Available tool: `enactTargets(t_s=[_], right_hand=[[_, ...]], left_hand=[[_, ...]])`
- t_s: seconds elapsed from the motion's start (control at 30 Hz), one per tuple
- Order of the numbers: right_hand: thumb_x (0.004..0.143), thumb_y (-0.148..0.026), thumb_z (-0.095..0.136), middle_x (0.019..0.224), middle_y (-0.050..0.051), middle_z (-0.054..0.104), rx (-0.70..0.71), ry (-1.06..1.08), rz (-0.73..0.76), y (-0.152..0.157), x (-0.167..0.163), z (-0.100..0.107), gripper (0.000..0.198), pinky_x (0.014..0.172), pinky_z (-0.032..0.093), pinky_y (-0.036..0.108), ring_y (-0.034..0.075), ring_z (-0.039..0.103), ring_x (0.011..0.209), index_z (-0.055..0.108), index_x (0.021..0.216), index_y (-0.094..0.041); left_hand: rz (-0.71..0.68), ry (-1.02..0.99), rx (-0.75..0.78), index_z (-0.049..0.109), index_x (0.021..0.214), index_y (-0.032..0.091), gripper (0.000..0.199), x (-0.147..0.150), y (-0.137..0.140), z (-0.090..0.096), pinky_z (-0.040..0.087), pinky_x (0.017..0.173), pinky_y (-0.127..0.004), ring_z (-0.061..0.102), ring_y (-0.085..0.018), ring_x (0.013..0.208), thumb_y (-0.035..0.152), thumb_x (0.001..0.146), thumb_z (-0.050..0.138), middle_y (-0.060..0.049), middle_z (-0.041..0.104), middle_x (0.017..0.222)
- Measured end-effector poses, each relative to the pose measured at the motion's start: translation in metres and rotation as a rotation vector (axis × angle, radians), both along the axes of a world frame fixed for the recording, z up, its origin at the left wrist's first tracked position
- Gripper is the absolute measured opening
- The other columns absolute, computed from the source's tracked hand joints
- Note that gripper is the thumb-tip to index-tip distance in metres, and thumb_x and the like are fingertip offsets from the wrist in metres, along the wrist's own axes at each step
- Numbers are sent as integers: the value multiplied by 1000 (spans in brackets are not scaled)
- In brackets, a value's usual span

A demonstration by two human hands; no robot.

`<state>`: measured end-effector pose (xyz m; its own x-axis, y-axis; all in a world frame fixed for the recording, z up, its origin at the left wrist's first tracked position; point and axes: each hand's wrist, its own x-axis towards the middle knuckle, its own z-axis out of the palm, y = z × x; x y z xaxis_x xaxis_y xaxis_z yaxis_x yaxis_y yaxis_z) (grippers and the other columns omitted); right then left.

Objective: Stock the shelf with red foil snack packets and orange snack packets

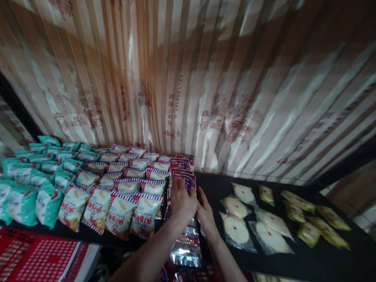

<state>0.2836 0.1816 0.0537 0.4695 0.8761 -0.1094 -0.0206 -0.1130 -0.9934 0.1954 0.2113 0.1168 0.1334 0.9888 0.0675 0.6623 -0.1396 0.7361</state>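
My left hand (183, 201) lies over a column of dark red snack packets (181, 165), its fingers closed on one of them. Along the right side of that column, my right hand (205, 209) rests with its fingers stretched forward, close to the packets' edge. The front packets show a silvery foil surface (186, 253). Immediately left of the column stand rows of white snack bags (121, 211) with red and blue striped tops. My left forearm passes in front of some of this, and the fingertips of the left hand are partly hidden.
Teal bags (22, 205) fill the shelf's left end. Round white crackers in clear wrappers (236, 229) and yellow packets (309, 235) lie on the black shelf (357, 257) at right. A red basket (35, 262) is at lower left. Printed pleated sheeting (252, 84) hangs behind.
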Motion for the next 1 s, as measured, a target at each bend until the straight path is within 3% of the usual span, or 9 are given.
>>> enactTargets(t_s=[0.1, 0.23, 0.33, 0.57, 1.0], right_hand=[[73, -58, 59, 140, 7, 47, 4, -32, -9, 4, 3, -6, 81, 103, 39, 36, 25, 46, 126, 35, 141, -21], [72, -58, 59, 138, 8, 48, 19, -21, -4, 10, 8, -16, 80, 105, 36, 39, 25, 48, 125, 37, 140, -21], [72, -58, 60, 139, 8, 48, 15, -16, -6, 12, 9, -19, 80, 105, 36, 38, 26, 46, 126, 39, 139, -20], [71, -58, 60, 138, 7, 49, 17, -23, 7, 10, 7, -12, 78, 104, 37, 38, 26, 47, 125, 42, 138, -21], [67, -64, 59, 131, 10, 56, -35, -9, 12, 14, 7, -10, 88, 98, 42, 38, 28, 51, 121, 40, 139, -18]], left_hand=[[98, 23, -44, 41, 133, 4, 53, 12, 27, 10, 24, 112, -38, 27, -26, 137, 28, 86, 41, -19, 35, 145], [146, 42, -103, 42, 131, 5, 51, 21, 47, 9, 30, 107, -39, 38, -28, 131, 25, 84, 42, -20, 41, 141], [151, 58, -122, 42, 131, 5, 54, 26, 51, 6, 35, 104, -38, 45, -29, 126, 27, 82, 45, -21, 42, 140], [195, 103, -134, 40, 132, 2, 56, 31, 57, -2, 31, 106, -39, 41, -30, 127, 24, 80, 44, -22, 41, 140], [236, 102, -170, 45, 130, 8, 53, 36, 74, -8, 38, 98, -40, 50, -31, 119, 23, 79, 47, -21, 50, 131]])
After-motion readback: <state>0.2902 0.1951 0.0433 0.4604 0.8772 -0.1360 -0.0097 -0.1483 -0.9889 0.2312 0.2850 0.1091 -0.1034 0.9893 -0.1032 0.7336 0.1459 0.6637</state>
